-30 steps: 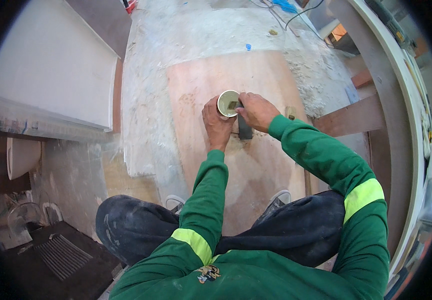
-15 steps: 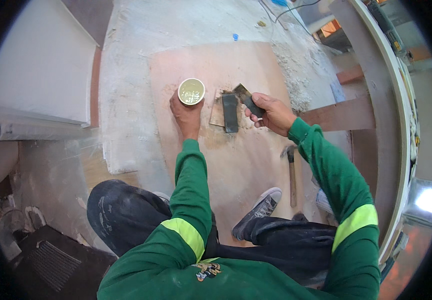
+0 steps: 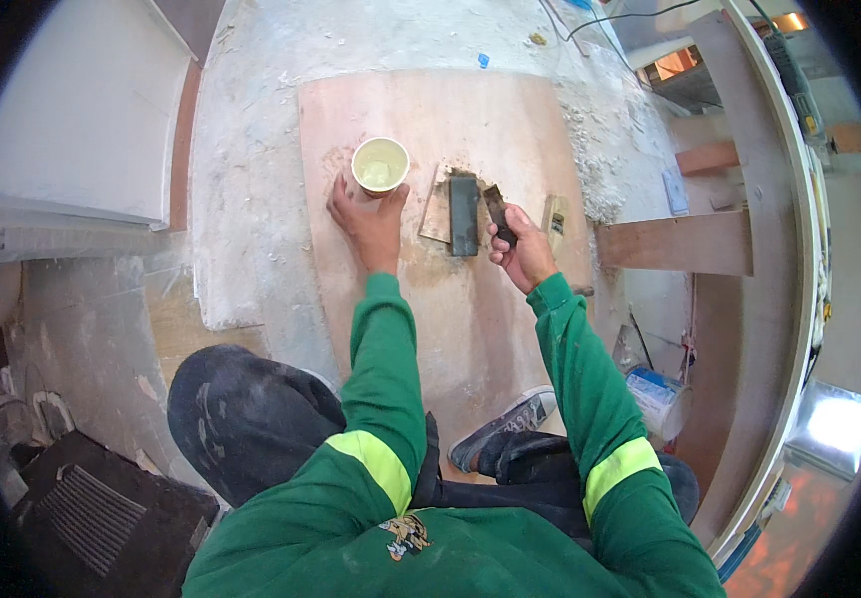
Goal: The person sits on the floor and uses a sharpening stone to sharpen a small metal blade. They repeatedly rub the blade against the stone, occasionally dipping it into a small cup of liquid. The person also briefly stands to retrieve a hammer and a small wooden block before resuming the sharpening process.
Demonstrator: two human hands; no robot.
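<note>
My left hand [image 3: 369, 221] is beside a white-rimmed cup [image 3: 382, 164], its thumb and fingers spread around the lower side. Clear liquid lies in the cup, which appears to stand on the wooden board [image 3: 351, 110]. In my right hand [image 3: 524, 257] is a dark, flat steel plane blade [image 3: 499, 214], gripped between thumb and fingers with its end pointing away from me. Just left of the blade, a dark grey sharpening stone [image 3: 463, 219] rests on a small light tile or plate [image 3: 436, 209]. Brown wet residue surrounds the stone.
A small wooden block [image 3: 556, 215], like a hand plane body, lies right of my right hand. White debris [image 3: 600, 169] is heaped past the board's right edge. A wooden frame [image 3: 685, 242] and a white bucket [image 3: 653, 399] stand at right. My shoe [image 3: 498, 424] is on the board.
My left fingers have loosened around the cup, which now shows more of its inner wall. My right hand has turned the blade more upright and drawn inward. The hammer is now mostly hidden behind my sleeve.
</note>
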